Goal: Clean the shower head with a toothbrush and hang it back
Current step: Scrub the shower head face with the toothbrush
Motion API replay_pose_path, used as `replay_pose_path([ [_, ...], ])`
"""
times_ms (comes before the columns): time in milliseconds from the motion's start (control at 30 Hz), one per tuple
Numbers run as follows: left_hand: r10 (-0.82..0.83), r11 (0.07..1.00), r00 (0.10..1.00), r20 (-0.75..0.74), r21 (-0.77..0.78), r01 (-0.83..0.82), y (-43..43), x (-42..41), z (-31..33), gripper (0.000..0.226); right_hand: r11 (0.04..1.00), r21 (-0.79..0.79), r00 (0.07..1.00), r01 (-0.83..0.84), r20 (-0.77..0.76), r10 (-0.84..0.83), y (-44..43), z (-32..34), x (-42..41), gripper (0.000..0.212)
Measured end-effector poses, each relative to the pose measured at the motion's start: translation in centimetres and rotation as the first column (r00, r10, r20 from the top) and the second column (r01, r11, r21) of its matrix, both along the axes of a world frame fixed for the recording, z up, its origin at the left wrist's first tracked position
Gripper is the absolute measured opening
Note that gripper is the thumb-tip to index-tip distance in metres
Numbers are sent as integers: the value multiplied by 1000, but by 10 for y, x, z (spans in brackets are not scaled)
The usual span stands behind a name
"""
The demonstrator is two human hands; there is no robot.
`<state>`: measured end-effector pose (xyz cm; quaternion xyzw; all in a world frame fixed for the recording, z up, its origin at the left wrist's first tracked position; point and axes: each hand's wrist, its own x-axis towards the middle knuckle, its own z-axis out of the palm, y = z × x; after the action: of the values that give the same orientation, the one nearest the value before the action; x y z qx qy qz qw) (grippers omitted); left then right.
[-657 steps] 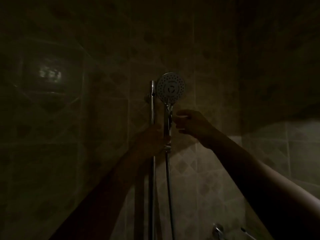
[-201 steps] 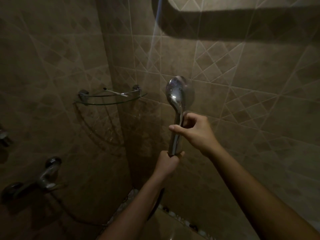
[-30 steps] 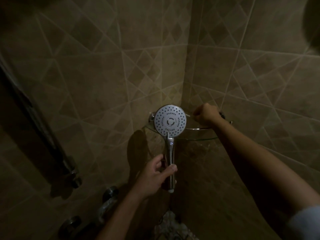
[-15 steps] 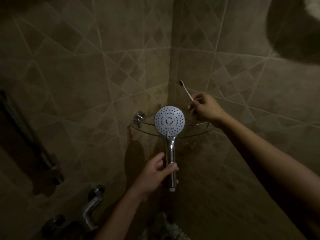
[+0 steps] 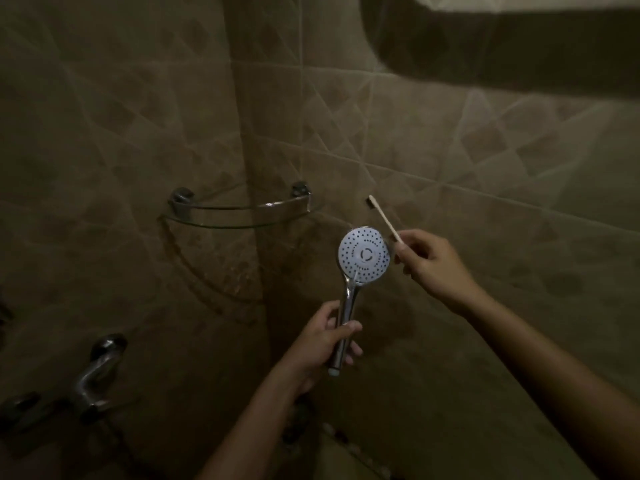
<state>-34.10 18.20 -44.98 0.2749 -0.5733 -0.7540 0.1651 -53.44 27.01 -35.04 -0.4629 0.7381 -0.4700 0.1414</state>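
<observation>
Holding the shower head (image 5: 363, 259) upright by its chrome handle, the left hand (image 5: 325, 341) has its fingers (image 5: 348, 328) wrapped and clamped around the lower part of the handle, so the round perforated face looks back toward the camera, in front of the tiled corner and below and to the right of the glass corner shelf (image 5: 242, 211). The right hand (image 5: 433, 265) sits just beside the face on its right, fingers closed on the lower end of the toothbrush (image 5: 384, 218), whose long axis runs up and to the left with the dark bristle end at the top, above the rim of the shower head and apart from it. The coming move turns on that: the bristles point away from the nozzles, so the right hand, the nearer one to the face, would likely have to tip the brush down and leftward to bring the bristles flat onto the spray plate while the left hand steadies the handle. Against half a second ago, the view has swung so the shelf now lies left of the shower head instead of behind it, and the right hand has dropped from above the shelf to beside the face. No scrubbing contact shows yet.
</observation>
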Motion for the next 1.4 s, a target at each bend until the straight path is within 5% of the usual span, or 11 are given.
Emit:
replay_pose_path([
  [167,61,987,987,147,-154,-38,59,-38,-37,12,990,125,997,-72,21,70,80,-45,-15,19],
  [467,160,905,920,358,-424,8,124,-42,-98,41,952,294,988,85,-147,-43,170,-131,-15,43],
  [700,31,966,930,367,-252,67,144,-15,-109,38,962,262,987,79,-154,-40,192,-160,14,32],
  [933,-3,968,942,335,-234,86,144,14,-111,38,963,265,968,45,-250,24,184,-159,22,23],
  [1100,73,948,943,324,-316,35,141,31,-126,61,951,311,956,-6,-277,97,172,-163,46,27],
  [1333,118,947,942,315,-321,-12,127,47,-134,60,957,147,929,249,-315,-193,139,-160,65,20],
  [1400,113,951,942,316,-311,-10,125,51,-133,54,971,179,957,159,-268,-108,135,-157,66,19],
])
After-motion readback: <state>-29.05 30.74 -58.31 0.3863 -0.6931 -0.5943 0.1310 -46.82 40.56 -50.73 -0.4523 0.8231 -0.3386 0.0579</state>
